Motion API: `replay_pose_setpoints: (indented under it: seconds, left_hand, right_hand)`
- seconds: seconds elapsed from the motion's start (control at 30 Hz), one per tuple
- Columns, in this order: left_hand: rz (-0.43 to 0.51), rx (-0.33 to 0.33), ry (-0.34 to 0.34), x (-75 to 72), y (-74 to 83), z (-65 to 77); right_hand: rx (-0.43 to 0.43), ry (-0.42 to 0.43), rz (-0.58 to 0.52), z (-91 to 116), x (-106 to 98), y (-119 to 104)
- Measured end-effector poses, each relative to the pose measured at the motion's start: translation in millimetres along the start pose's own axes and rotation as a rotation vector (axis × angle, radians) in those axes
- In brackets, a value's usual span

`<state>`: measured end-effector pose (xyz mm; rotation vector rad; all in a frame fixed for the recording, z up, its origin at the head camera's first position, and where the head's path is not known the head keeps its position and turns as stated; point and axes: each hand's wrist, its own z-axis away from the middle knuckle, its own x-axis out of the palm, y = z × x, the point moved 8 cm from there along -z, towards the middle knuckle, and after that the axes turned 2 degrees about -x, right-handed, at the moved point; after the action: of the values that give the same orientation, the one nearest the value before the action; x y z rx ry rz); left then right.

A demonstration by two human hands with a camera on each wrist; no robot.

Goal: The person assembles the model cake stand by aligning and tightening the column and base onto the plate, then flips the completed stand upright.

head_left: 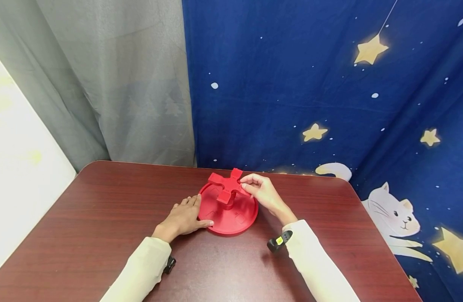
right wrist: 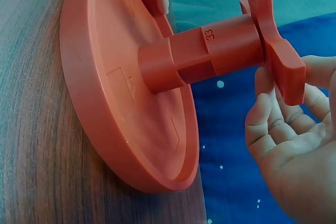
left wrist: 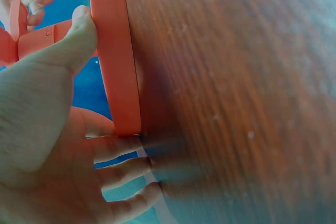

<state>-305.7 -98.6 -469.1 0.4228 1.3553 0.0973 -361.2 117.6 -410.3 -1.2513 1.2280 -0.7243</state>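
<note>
A red round base (head_left: 231, 224) with a raised rim lies on the table. From its middle rises a short red post (right wrist: 184, 53), marked with a small number in the right wrist view. A red cross-shaped piece (head_left: 229, 184) with blocky arm ends sits on top of the post. My left hand (head_left: 183, 217) rests at the base's left side, its fingers straight and spread and its thumb on the rim. With thumb and fingers, my right hand (head_left: 266, 195) pinches the right arm of the cross-shaped piece. That arm is partly hidden by the fingers in the head view.
The brown wood-grain table (head_left: 103, 209) has rounded far corners. Behind it hang a grey curtain (head_left: 140, 84) and a blue curtain (head_left: 273, 84) with stars and a white cat printed on it. A bright white surface (head_left: 16, 167) stands at the left.
</note>
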Motion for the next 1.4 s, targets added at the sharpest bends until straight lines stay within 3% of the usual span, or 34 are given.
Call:
replay_pose_setpoints:
  seconds: [0.33,0.6,0.93,1.4]
  left_hand:
    - [0.005,0.001,0.000,-0.6,0.3,0.5]
    - [0.001,-0.002,-0.003,-0.4,0.1,-0.2]
    - [0.007,-0.004,-0.005,-0.6,0.8,-0.1]
    - [0.011,-0.003,-0.008,-0.6,1.1,-0.1]
  right_hand:
    - [-0.042,-0.035,-0.025,0,3,-4]
    - [-0.031,0.126,0.025,-7,-15,-1]
    - [-0.058,-0.047,-0.005,-10,3,-6]
    - [-0.023,0.032,0.073,-7,-7,2]
